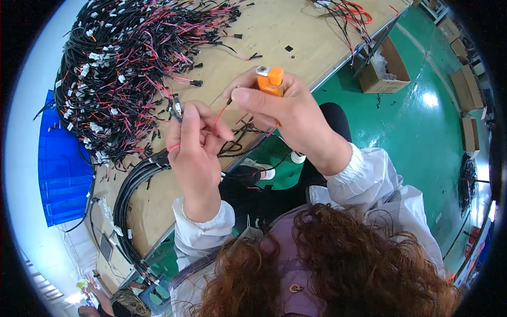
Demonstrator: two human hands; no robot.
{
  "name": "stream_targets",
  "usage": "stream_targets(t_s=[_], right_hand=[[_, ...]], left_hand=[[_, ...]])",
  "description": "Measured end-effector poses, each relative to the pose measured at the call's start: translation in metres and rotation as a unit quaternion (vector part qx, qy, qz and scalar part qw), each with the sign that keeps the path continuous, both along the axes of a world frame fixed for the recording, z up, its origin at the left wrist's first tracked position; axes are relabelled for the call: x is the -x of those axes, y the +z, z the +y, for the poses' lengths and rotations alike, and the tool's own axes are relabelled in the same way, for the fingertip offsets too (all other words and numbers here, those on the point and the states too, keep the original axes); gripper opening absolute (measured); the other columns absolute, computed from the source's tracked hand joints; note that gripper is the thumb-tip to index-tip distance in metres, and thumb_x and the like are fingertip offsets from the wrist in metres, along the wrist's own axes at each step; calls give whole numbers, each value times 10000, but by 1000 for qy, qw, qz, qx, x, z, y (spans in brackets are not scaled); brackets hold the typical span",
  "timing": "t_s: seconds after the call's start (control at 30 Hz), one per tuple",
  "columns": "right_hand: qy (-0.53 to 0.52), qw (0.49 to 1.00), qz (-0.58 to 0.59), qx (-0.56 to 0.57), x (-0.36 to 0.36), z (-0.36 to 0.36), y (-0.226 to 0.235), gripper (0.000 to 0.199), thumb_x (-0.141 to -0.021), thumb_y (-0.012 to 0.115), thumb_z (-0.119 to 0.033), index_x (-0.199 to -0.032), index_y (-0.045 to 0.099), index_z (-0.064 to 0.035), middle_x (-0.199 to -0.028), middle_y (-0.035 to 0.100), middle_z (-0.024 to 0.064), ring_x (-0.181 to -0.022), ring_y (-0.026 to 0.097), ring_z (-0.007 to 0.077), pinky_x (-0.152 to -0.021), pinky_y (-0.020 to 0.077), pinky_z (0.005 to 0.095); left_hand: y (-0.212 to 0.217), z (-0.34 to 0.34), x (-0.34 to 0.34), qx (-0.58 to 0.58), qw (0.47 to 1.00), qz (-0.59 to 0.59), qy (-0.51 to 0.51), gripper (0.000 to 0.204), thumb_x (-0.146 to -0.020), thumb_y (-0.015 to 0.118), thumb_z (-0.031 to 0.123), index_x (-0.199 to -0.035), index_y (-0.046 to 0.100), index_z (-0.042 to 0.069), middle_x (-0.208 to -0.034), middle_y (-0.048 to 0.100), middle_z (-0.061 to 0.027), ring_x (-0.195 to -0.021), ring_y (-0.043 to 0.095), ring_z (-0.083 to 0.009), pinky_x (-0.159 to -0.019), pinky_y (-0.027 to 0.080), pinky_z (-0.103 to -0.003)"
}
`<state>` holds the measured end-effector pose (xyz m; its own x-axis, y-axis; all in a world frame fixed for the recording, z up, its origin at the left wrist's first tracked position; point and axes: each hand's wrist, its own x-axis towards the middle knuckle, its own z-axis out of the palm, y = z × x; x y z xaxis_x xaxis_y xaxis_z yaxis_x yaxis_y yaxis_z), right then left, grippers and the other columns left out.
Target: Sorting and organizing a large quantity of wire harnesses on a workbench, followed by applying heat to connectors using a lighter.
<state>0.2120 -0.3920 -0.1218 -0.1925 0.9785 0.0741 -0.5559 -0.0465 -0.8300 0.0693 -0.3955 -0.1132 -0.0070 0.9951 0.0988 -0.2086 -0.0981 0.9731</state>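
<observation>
My left hand (196, 142) is closed on thin wires of a cable harness; a red wire (219, 116) runs from it toward my right hand. A dark cable end with a white connector (177, 104) sticks out beyond the left fingertips. My right hand (282, 108) is wrapped round an orange lighter (272, 80), its metal top pointing up and away. The red wire's dark end lies at the right thumb and forefinger; whether they pinch it is hard to see. Black cables (237, 142) hang below both hands, partly hidden by them.
A large heap of black and red wire harnesses (121, 68) covers the far left of the wooden table (285, 31). A thick black cable bundle (124, 206) curves along its left part. Orange and black cables (359, 13) lie far right, above a cardboard box (388, 71) on the green floor.
</observation>
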Motion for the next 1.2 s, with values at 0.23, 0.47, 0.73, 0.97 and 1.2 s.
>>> stream_targets(t_s=[0.23,0.47,0.73,0.97,1.2], right_hand=[[-7,1000,20,5,2,7,-10,122,-794,596,-144,-852,588,-37,-593,488,-35,-443,316,6,-398,230,163],[-26,1000,-18,2,5,6,-18,244,-847,509,-278,-770,538,-47,-532,366,-50,-445,276,24,-403,207,184],[64,994,-82,42,-3,-3,-22,423,-876,291,-434,-662,374,-79,-531,315,-28,-453,245,47,-404,178,192],[41,994,-97,20,5,-6,-17,304,-865,301,-377,-767,381,-101,-535,313,-26,-464,251,53,-413,187,193],[60,994,-78,43,7,-6,-10,277,-859,306,-365,-785,372,-106,-528,311,-25,-448,248,54,-404,189,195]], left_hand=[[-7,0,5,81,988,-33,-128,242,-888,437,199,-950,565,3,-558,466,23,-427,237,0,-391,128,-173],[-9,1,1,39,998,19,-41,142,-832,544,146,-821,596,14,-571,429,75,-446,230,10,-402,129,-181],[-11,2,1,-18,987,159,13,174,-873,473,161,-808,552,20,-666,508,35,-580,351,-17,-516,265,-174],[-13,2,0,-97,977,188,13,189,-881,448,138,-786,521,-7,-700,526,-11,-627,416,-53,-575,332,-192],[-13,3,1,-96,973,211,3,174,-877,460,126,-782,516,-9,-692,522,-14,-625,426,-59,-585,347,-195]])
